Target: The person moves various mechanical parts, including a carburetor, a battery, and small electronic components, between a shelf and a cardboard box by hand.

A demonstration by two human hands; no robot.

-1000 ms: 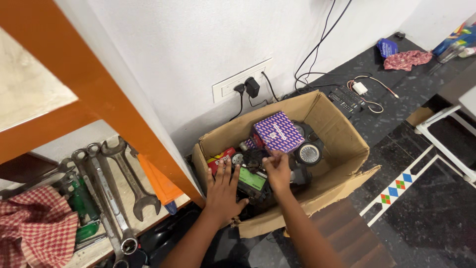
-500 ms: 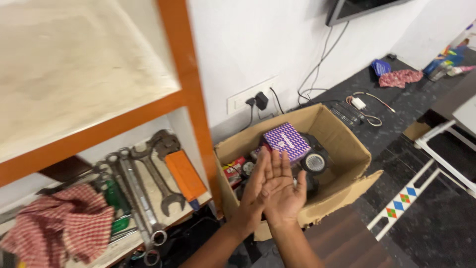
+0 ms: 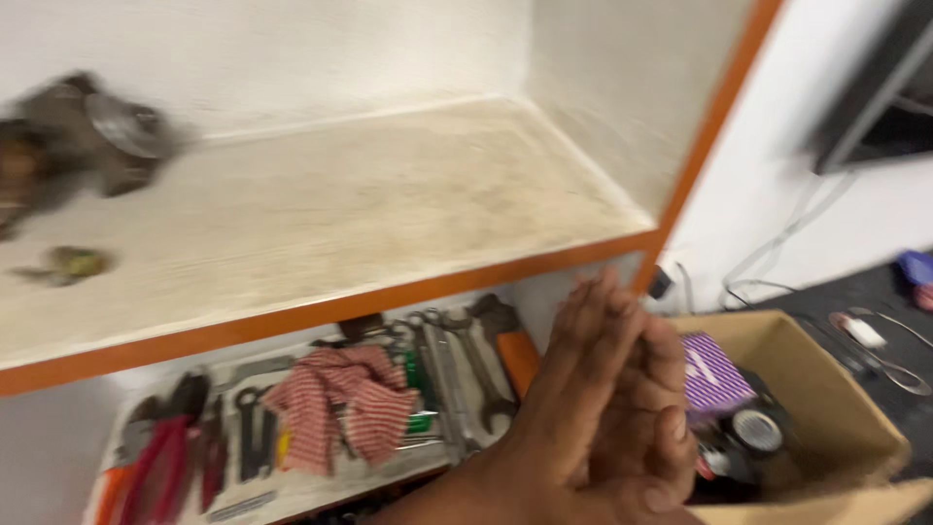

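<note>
Packages and screens noted, lower right and upper right of the frame. An open brown cardboard box (image 3: 844, 416) sits at the lower right, its flaps up and its near wall cut by the bottom edge of the frame. Inside it, toward the left side, lies a small purple carton (image 3: 708, 371) with a fine white pattern and a pale stripe across its top face; it is partly hidden on its left by the hands in front. At the upper right edge, a dark flat screen (image 3: 880, 92) hangs on the white wall, blurred, its face unlit. No labels or signs can be made out.
</note>
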